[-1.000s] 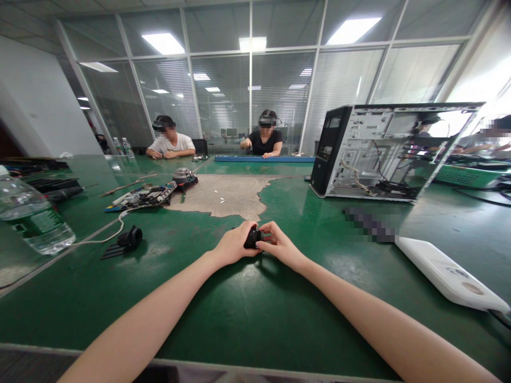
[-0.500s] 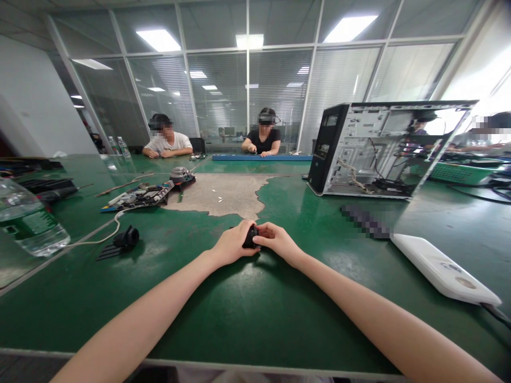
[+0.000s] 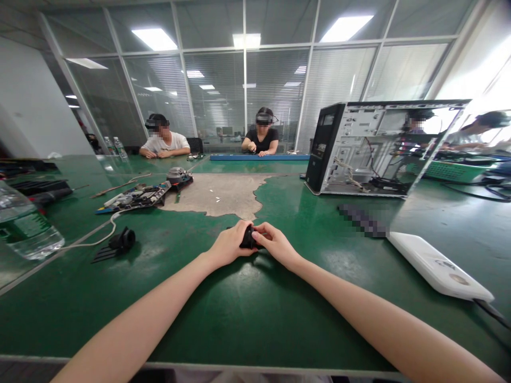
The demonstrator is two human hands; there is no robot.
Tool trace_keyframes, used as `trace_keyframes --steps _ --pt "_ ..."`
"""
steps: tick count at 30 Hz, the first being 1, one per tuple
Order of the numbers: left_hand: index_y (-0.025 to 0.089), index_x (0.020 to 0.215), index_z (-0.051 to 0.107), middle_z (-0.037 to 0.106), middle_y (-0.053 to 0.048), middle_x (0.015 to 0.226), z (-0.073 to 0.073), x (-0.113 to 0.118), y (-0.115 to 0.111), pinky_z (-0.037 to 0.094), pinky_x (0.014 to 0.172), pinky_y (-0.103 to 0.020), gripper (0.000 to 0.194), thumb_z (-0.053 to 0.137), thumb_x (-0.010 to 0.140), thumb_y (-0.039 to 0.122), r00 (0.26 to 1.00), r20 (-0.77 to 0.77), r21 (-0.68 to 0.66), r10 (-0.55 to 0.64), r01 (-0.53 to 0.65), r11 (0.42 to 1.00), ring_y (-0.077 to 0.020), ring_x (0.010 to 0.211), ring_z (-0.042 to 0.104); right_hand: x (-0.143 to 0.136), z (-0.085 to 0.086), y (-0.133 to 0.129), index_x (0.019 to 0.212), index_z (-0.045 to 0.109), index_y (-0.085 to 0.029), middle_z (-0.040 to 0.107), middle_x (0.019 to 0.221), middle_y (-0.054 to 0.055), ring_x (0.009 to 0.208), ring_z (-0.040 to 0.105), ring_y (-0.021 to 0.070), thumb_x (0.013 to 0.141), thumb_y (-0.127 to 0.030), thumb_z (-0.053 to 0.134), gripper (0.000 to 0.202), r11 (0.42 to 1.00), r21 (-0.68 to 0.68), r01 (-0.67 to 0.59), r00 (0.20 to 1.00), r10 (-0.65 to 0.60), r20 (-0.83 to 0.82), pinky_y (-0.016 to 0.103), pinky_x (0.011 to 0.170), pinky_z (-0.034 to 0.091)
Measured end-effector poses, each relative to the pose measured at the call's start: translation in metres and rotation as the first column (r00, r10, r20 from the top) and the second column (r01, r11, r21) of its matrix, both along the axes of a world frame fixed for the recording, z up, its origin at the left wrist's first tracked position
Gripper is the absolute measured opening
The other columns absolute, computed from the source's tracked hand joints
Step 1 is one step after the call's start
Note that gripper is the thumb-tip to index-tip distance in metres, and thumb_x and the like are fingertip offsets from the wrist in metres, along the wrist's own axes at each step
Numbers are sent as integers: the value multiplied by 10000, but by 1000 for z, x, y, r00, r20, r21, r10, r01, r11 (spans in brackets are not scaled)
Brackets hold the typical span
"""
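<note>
Just above the green tabletop, near its middle, a small black round part [image 3: 247,239] is held between both hands. My left hand [image 3: 229,244] wraps it from the left, its fingers curled over the top and far side. From the right, my right hand [image 3: 276,243] pinches the part's edge with thumb and fingertips. Much of the part is covered by the fingers, so its exact kind cannot be made out. Further left lies another black part [image 3: 120,241], with a round ring and several flat prongs.
An opened computer case [image 3: 359,149] stands at the right, behind a white power bank [image 3: 441,266] with a cable. A circuit board [image 3: 136,198] and a plastic water bottle [image 3: 26,226] are at the left. Two people sit across the table [image 3: 199,330]; another is at far right.
The right hand's fingers have shifted slightly on the black part, and its dark edge shows a little more beneath them. The whole view has moved slightly; both hands keep their hold.
</note>
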State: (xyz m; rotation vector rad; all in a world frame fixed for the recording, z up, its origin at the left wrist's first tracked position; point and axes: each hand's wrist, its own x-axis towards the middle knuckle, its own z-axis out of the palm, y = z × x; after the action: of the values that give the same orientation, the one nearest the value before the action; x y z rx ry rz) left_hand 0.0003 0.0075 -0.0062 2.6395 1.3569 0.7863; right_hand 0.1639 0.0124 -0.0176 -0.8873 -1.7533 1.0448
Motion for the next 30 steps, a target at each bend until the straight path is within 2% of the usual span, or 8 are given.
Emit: trace_keyframes --steps 9,14,20,24,30 --pt "221 1142 314 479 -49 1097 -1 0 1 424 757 -328 581 590 660 393 1000 11 -16 16 -16 1000 -223 952 523 1 4 -6 896 482 -204 537 885 2 785 552 125 714 -288 549 212 997 44 -58 998 59 -28 278 697 468" --pt "216 1143 306 478 -53 1103 -2 0 2 425 763 -329 605 594 652 422 1000 0 -3 24 -24 1000 -226 951 526 -1 5 -4 867 480 -194 530 845 0 697 532 102 753 -302 494 158 999 25 -43 999 44 -18 252 630 460" --pt "214 1140 305 481 -54 1096 -2 0 3 426 760 -328 598 584 659 436 1000 -23 11 15 -15 1000 -227 945 527 -1 2 0 979 467 -192 518 958 42 762 538 125 742 -307 512 268 1000 -10 4 1000 -3 20 300 696 458" --pt "214 1143 299 482 -54 1094 0 0 2 426 754 -327 606 588 656 431 1000 -26 13 13 -13 1000 -227 933 530 1 2 -1 977 474 -195 524 888 28 777 535 133 755 -308 495 250 999 -9 -47 998 47 51 302 702 458" --pt "211 1137 304 483 -55 1094 0 0 0 427 740 -323 591 591 657 402 1000 -24 9 19 -18 1000 -225 920 535 0 5 -6 913 449 -207 514 881 1 778 529 112 759 -300 494 186 995 9 -100 995 100 -19 262 685 459"
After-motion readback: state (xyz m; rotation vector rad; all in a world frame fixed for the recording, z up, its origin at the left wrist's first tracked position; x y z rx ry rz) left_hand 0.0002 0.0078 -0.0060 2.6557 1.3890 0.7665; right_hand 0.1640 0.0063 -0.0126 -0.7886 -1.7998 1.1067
